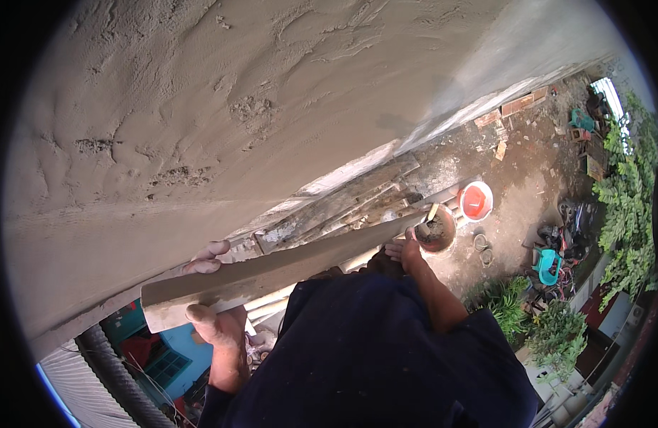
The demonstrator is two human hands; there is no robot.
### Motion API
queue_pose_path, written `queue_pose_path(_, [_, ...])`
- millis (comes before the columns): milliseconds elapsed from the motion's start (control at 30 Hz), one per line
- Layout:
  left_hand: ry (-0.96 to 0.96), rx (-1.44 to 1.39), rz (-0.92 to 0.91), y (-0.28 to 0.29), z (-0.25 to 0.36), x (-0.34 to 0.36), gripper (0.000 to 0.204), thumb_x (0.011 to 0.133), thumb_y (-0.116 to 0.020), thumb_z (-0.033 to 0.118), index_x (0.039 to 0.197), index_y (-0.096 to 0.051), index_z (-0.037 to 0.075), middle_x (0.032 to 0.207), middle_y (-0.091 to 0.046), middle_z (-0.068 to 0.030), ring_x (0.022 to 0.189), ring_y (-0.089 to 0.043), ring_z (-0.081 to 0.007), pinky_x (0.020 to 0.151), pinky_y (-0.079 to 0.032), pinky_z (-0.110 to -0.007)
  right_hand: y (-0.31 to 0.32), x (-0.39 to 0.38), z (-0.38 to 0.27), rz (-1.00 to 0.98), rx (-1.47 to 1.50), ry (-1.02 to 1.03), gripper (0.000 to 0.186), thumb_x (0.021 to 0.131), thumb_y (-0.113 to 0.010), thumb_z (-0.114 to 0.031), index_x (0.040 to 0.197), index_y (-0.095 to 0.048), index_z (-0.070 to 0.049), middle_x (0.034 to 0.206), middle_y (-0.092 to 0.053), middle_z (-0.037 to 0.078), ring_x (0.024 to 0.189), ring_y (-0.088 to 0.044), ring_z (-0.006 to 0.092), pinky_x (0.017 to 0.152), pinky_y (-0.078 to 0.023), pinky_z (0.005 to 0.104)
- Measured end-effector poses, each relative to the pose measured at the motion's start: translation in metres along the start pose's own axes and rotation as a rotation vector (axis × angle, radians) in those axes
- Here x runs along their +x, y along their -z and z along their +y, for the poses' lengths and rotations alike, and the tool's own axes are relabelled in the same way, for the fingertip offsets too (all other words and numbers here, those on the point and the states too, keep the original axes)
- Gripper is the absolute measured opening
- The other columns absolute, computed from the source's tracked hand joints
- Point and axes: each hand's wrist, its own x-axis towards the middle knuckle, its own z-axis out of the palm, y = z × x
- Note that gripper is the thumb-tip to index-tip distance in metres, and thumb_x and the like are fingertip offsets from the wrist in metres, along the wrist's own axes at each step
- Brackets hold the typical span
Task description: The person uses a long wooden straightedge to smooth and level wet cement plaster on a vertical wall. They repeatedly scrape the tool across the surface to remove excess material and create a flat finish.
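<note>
A long, mortar-smeared straightedge board (272,274) lies slantwise in front of my body, alongside the plastered wall (222,128). My left hand (218,329) is wrapped round its near left end, thumb on the close side and fingertips showing over the far edge. Toward the board's other end, my right hand (409,251) is closed on it, its fingers partly hidden. The wall's grey mortar looks wet and uneven, with ridges and several rough pits. Just past my right hand stands a bucket of mortar (437,232), with a pale handle (432,212) at its rim.
Bamboo poles (268,307) run beneath the board. A red-and-white bucket (475,202) stands beyond the mortar bucket, with sandals (483,250) nearby. Far below at the right are a teal plastic chair (548,266) and green plants (557,332). A corrugated roof (86,385) lies lower left.
</note>
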Motion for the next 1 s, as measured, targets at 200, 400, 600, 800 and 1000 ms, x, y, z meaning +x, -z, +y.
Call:
queue_pose_path(200, [-0.168, -0.084, 0.259, 0.054, 0.061, -0.015, 0.062, 0.098, -0.047, 0.059, 0.123, -0.060, 0.004, 0.120, -0.062, -0.0122, 0.108, -0.062, -0.0274, 0.092, -0.055, -0.039, -0.047, 0.004, -0.028, -0.040, 0.415, -0.191, 0.101, 0.093, -0.021, -0.078, 0.155, -0.017, 0.002, 0.160, -0.026, 0.021, 0.144, -0.034, 0.0337, 0.115, -0.028, 0.0519])
queue_pose_path(400, [-0.047, 0.040, 0.932, 0.102, 0.037, -0.045, 0.072, 0.096, -0.046, 0.064, 0.145, -0.040, 0.012, 0.136, -0.052, -0.0122, 0.122, -0.055, -0.0301, 0.099, -0.050, -0.051, -0.068, 0.011, -0.047, -0.214, 0.598, 0.228, 0.087, 0.097, -0.045, -0.063, 0.156, -0.015, -0.008, 0.161, -0.017, 0.021, 0.148, -0.020, 0.0382, 0.119, -0.017, 0.0550])
queue_pose_path(600, [0.208, -0.126, 1.052, 0.164, -0.021, -0.081, 0.080, 0.093, -0.045, 0.069, 0.149, -0.035, 0.012, 0.144, -0.047, -0.0146, 0.129, -0.051, -0.0340, 0.104, -0.047, -0.057, -0.053, -0.004, -0.130, -0.255, 0.632, 0.481, 0.068, 0.098, -0.060, -0.042, 0.148, -0.030, -0.006, 0.139, -0.048, 0.018, 0.127, -0.049, 0.0345, 0.102, -0.045, 0.0542])
queue_pose_path(800, [0.476, -0.285, 1.207, 0.225, -0.139, -0.107, 0.062, 0.091, -0.058, 0.064, 0.125, -0.057, 0.013, 0.120, -0.064, -0.0067, 0.106, -0.063, -0.0233, 0.085, -0.058, -0.041, -0.063, 0.010, -0.206, -0.144, 0.442, 0.613, 0.061, 0.093, -0.069, -0.037, 0.136, -0.040, -0.006, 0.121, -0.056, 0.016, 0.112, -0.060, 0.0359, 0.088, -0.054, 0.0530])
queue_pose_path(1000, [0.675, -0.458, 1.252, 0.251, -0.262, -0.083, 0.045, 0.096, -0.057, 0.055, 0.122, -0.058, 0.017, 0.116, -0.061, -0.0044, 0.083, -0.057, -0.0170, 0.070, -0.055, -0.030, -0.079, 0.030, -0.224, -0.027, 0.389, 0.665, 0.070, 0.098, -0.063, -0.035, 0.146, -0.022, -0.005, 0.126, -0.053, 0.021, 0.109, -0.061, 0.0390, 0.083, -0.059, 0.0497])
